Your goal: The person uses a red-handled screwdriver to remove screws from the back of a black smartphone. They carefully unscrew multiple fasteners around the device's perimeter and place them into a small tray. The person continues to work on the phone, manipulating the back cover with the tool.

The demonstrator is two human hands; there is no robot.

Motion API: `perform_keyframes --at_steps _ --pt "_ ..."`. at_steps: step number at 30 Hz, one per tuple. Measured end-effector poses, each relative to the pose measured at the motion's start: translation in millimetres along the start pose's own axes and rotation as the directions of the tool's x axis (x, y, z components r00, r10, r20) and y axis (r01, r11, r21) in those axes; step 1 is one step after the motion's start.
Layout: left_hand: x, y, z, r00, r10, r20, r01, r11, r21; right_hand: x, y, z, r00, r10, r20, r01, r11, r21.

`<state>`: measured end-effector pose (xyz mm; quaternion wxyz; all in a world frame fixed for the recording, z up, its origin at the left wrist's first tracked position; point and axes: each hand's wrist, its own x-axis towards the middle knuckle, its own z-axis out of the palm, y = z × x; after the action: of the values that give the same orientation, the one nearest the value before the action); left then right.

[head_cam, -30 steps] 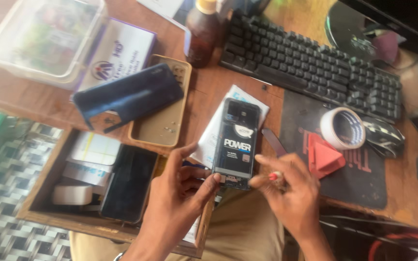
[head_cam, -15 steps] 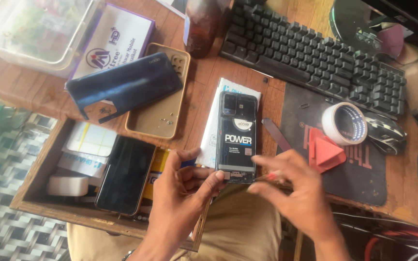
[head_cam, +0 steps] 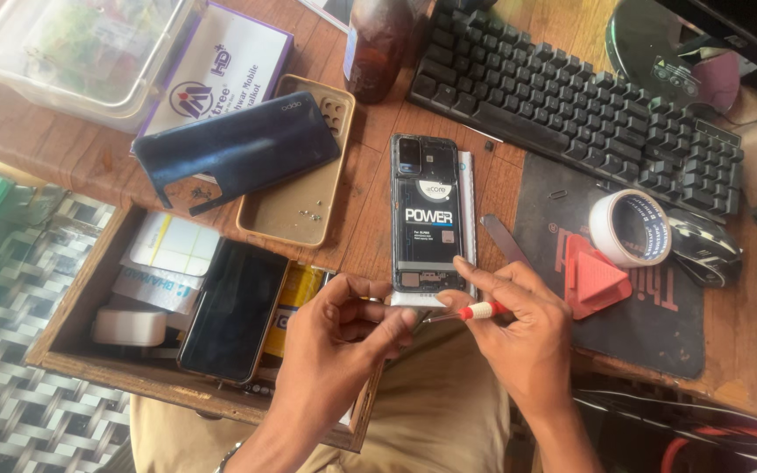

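We look down at a brown tabletop (head_cam: 370, 223). An open phone (head_cam: 428, 215) lies flat in the middle, with its back off so we can see the battery. It sits on a white sheet (head_cam: 467, 210) that peeks out at its 3 o'clock side.

Our left hand (head_cam: 336, 337) is at the phone's 6 o'clock end. Its fingers (head_cam: 370, 302) are bent and touch the bottom edge of the phone. Our right hand (head_cam: 519, 328) is just beside it, at 5 o'clock from the phone. Its fingers (head_cam: 470, 273) are closed on a small tool (head_cam: 475, 310) with a red and white grip. The tip of the tool points to the left hand, under the phone's bottom edge.

At 9 o'clock from the phone lies a tan case (head_cam: 295, 197), and a dark blue back cover (head_cam: 238, 149) rests partly on it. At 2 o'clock is a black keyboard (head_cam: 571, 105). At 3 o'clock are a roll of tape (head_cam: 631, 228) and a red pick (head_cam: 596, 276) on a dark mat (head_cam: 650, 324). A brown bottle (head_cam: 378, 44) stands at 12 o'clock. At 8 o'clock an open drawer (head_cam: 72, 298) holds another phone (head_cam: 234, 307), face up.
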<state>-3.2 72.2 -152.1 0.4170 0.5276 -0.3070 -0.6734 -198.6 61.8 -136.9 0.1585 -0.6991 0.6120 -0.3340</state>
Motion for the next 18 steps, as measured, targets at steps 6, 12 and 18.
perform_keyframes --at_steps 6,12,18 --pt "-6 13 -5 0.986 0.157 -0.046 -0.111 0.851 0.514 8 8 -17 0.992 -0.066 0.111 0.033 0.961 0.276" --pt "1 15 2 0.503 0.736 0.453 -0.689 0.025 0.725 5 -5 -53 0.994 0.008 -0.110 0.016 0.975 0.222" --pt "3 2 6 0.502 0.713 0.490 -0.655 -0.056 0.753 15 -37 -77 0.978 -0.209 -0.020 0.206 0.973 -0.109"
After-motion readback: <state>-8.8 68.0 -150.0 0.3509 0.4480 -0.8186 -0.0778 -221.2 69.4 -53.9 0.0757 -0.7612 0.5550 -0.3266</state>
